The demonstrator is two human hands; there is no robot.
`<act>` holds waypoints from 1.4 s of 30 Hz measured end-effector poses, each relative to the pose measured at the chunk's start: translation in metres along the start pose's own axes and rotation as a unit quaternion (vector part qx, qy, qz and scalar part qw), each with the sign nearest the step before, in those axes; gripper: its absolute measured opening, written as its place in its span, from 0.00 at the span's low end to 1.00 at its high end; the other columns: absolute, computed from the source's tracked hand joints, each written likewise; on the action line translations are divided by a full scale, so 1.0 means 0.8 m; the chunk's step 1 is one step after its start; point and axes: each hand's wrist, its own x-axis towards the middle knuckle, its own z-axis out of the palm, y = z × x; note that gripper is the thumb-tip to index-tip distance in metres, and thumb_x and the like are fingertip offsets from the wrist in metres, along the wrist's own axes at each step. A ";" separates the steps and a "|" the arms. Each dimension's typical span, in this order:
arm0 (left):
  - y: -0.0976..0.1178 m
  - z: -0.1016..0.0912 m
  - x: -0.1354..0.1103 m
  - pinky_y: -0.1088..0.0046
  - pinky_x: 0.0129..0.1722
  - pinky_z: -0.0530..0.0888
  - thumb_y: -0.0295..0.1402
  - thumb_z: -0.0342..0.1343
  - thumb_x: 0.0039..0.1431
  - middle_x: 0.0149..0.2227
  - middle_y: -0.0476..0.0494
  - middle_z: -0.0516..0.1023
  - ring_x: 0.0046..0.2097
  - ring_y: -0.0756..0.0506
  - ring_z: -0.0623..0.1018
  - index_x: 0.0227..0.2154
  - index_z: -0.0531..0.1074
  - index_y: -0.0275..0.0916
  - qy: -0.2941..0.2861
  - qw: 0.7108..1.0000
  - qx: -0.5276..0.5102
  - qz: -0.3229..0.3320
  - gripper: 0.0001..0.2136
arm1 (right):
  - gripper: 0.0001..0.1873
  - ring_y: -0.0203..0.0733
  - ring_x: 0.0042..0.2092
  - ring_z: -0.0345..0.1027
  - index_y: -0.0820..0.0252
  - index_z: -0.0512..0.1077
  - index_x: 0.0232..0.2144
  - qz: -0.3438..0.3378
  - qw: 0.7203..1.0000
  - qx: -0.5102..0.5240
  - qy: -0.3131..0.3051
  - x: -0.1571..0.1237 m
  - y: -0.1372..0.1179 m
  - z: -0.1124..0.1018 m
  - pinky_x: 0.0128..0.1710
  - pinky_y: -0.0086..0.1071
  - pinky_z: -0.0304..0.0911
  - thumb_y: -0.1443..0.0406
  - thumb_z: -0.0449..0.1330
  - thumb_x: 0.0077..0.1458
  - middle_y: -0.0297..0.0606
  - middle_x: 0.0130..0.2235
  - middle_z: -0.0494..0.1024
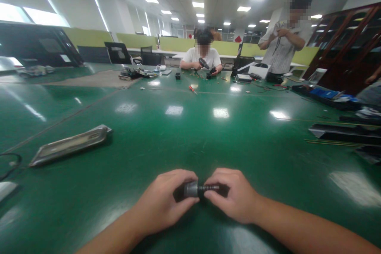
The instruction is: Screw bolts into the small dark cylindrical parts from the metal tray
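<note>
Just above the green table, near its front edge, a dark grey cylindrical part with a ridged shaft (191, 189) lies sideways between my hands. My left hand (165, 200) is closed around the thick cylinder end, with the thumb below and the fingers above. The thin ridged shaft points right, where my right hand (238, 196) pinches about it with thumb and forefinger. Blur leaves the part's exact kind unclear, and my fingers cover some of it.
On the green table (166, 139), a long metal tray (71, 145) lies left and black channel pieces (345, 133) lie right. Farther off is a red screwdriver (193, 89). Across the table a seated person (204, 57) holds a power drill (204, 62); another person (281, 47) stands at right.
</note>
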 end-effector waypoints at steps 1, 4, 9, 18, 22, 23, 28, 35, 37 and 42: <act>0.000 0.000 0.000 0.74 0.41 0.74 0.32 0.61 0.59 0.40 0.48 0.81 0.40 0.48 0.80 0.45 0.72 0.44 -0.002 1.000 -0.001 0.000 0.12 | 0.04 0.39 0.33 0.74 0.60 0.79 0.35 0.001 1.000 -0.001 -0.001 0.000 0.000 0.000 0.35 0.30 0.64 0.66 0.65 0.56 0.37 0.32 0.80; 0.001 0.000 0.001 0.74 0.42 0.74 0.31 0.61 0.58 0.40 0.49 0.81 0.41 0.48 0.80 0.46 0.71 0.45 -0.001 1.000 -0.004 -0.001 0.13 | 0.04 0.40 0.33 0.74 0.59 0.79 0.35 0.001 1.000 0.000 -0.003 0.000 -0.001 -0.001 0.35 0.31 0.65 0.66 0.65 0.56 0.37 0.32 0.80; 0.000 0.000 0.001 0.74 0.43 0.74 0.30 0.62 0.58 0.41 0.51 0.80 0.41 0.49 0.79 0.46 0.71 0.46 -0.003 1.000 -0.003 -0.009 0.14 | 0.04 0.40 0.33 0.74 0.60 0.80 0.35 0.004 1.000 0.002 0.001 0.000 -0.001 -0.001 0.35 0.31 0.64 0.66 0.65 0.56 0.38 0.32 0.80; 0.000 0.000 0.000 0.74 0.42 0.74 0.30 0.62 0.58 0.40 0.51 0.80 0.41 0.49 0.79 0.46 0.71 0.46 -0.002 1.000 -0.006 -0.005 0.13 | 0.05 0.40 0.33 0.74 0.59 0.80 0.35 0.001 1.000 0.001 0.006 0.000 -0.001 -0.001 0.35 0.31 0.65 0.65 0.65 0.57 0.37 0.32 0.80; 0.002 0.000 0.000 0.73 0.42 0.74 0.31 0.61 0.58 0.40 0.50 0.81 0.41 0.48 0.80 0.46 0.71 0.45 0.002 1.000 -0.007 -0.005 0.13 | 0.04 0.40 0.33 0.74 0.59 0.79 0.35 0.000 1.000 -0.003 0.003 -0.001 0.000 -0.001 0.35 0.31 0.65 0.65 0.65 0.57 0.37 0.32 0.80; 0.002 -0.001 0.001 0.73 0.42 0.74 0.31 0.61 0.58 0.40 0.50 0.81 0.41 0.48 0.80 0.46 0.72 0.45 0.003 1.000 -0.007 -0.005 0.13 | 0.04 0.40 0.33 0.74 0.59 0.79 0.35 -0.001 1.000 -0.003 0.004 -0.001 0.000 -0.001 0.35 0.31 0.65 0.65 0.65 0.57 0.37 0.32 0.80; 0.004 -0.003 0.003 0.74 0.42 0.74 0.30 0.62 0.58 0.40 0.50 0.81 0.40 0.48 0.80 0.44 0.72 0.45 0.003 1.000 -0.002 -0.011 0.12 | 0.04 0.40 0.33 0.74 0.59 0.79 0.34 0.004 1.000 -0.001 0.010 -0.001 0.000 -0.001 0.35 0.31 0.65 0.66 0.65 0.56 0.37 0.32 0.80; 0.003 -0.003 0.003 0.74 0.41 0.74 0.31 0.62 0.58 0.40 0.50 0.81 0.40 0.48 0.80 0.44 0.72 0.44 0.007 1.000 0.000 -0.002 0.12 | 0.04 0.40 0.33 0.74 0.59 0.80 0.35 0.005 1.000 0.004 0.011 0.000 -0.002 -0.002 0.35 0.32 0.65 0.66 0.65 0.56 0.37 0.32 0.81; 0.002 -0.003 0.003 0.74 0.41 0.74 0.31 0.62 0.58 0.39 0.50 0.81 0.40 0.49 0.80 0.45 0.72 0.45 0.007 1.000 0.000 -0.001 0.12 | 0.04 0.40 0.33 0.74 0.59 0.80 0.35 0.005 1.000 0.006 0.014 0.000 -0.002 -0.002 0.35 0.32 0.65 0.66 0.65 0.56 0.38 0.32 0.81; 0.003 -0.003 0.003 0.74 0.42 0.74 0.31 0.62 0.57 0.40 0.51 0.81 0.40 0.49 0.80 0.45 0.72 0.45 0.002 1.000 0.005 -0.009 0.12 | 0.04 0.40 0.33 0.74 0.59 0.79 0.35 0.002 1.000 -0.002 0.015 -0.001 -0.001 -0.002 0.34 0.31 0.65 0.66 0.65 0.56 0.37 0.31 0.80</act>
